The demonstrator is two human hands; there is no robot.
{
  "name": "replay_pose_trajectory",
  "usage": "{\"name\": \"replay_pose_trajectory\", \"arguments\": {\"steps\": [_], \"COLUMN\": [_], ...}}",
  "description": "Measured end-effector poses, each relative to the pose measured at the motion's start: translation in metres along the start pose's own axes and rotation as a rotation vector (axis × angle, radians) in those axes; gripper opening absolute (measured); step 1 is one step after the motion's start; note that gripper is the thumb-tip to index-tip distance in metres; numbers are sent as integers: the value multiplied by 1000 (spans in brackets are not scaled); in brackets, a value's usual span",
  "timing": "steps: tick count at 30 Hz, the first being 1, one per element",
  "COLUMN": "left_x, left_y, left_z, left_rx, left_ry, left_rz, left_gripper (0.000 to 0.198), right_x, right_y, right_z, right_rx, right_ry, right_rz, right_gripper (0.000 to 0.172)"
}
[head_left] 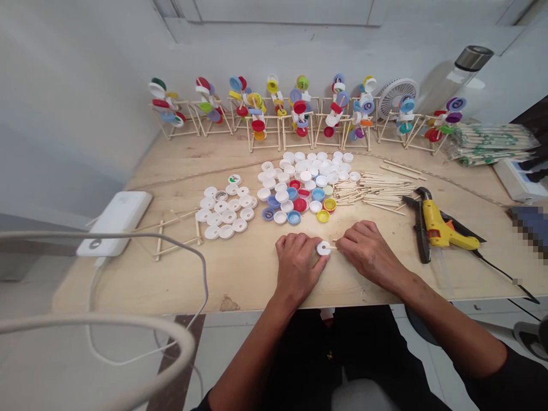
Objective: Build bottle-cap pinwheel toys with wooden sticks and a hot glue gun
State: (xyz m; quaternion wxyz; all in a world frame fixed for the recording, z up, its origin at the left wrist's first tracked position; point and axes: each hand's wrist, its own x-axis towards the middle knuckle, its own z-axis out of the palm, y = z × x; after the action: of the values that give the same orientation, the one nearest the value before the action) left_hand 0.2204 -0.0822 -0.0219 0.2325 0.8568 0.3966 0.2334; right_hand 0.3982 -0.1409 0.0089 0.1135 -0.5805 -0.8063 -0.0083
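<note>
Near the table's front edge, my left hand (299, 261) grips a white bottle cap (323, 248) with a hole in its middle. My right hand (369, 251) is closed on a thin wooden stick (334, 246), whose visible end reaches the cap. Whether the stick enters the hole or only lies against the cap, I cannot tell. Behind my hands lies a spread of white and coloured bottle caps (299, 204). To the left is a group of white caps with holes (228, 217). A pile of short wooden sticks (385, 187) lies behind my right hand.
A yellow hot glue gun (445, 228) rests at right with its cord. Stick frames with coloured cap wheels (299, 117) line the back. A stick frame (160, 240) and white power bank (117, 222) lie left; a cable (188, 237) loops in front. Bagged sticks (492, 140) lie far right.
</note>
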Motion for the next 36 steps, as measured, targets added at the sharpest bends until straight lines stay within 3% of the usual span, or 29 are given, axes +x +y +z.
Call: {"name": "replay_pose_trajectory", "arguments": {"steps": [9,14,18,23,30,32,34,35,36], "left_x": [-2,-3,-3,-4,-5,-6,-6,-7,-7], "left_y": [1,1,2,3,4,3,3,3,3], "left_z": [1,2,1,1,2,3,3,4,4], "left_rx": [16,35,37,31,45,44,40,39,40], "left_ry": [14,15,23,22,30,31,30,32,36], "left_rz": [0,4,7,4,8,4,-1,-2,-2], "left_gripper": [18,19,19,20,19,18,18,18,19], "right_x": [-6,-26,-35,-29,-10,-4,-3,-6,-11], "right_y": [-1,7,17,20,13,16,21,24,25], "right_z": [-1,-5,-1,4,14,1,-28,-47,-69], "right_rx": [38,82,97,86,126,153,196,225,286], "right_ry": [74,185,151,87,125,158,248,326,518], "right_rz": [19,138,210,215,182,181,199,214,255], "right_gripper": [22,19,12,4,12,15,14,14,12]}}
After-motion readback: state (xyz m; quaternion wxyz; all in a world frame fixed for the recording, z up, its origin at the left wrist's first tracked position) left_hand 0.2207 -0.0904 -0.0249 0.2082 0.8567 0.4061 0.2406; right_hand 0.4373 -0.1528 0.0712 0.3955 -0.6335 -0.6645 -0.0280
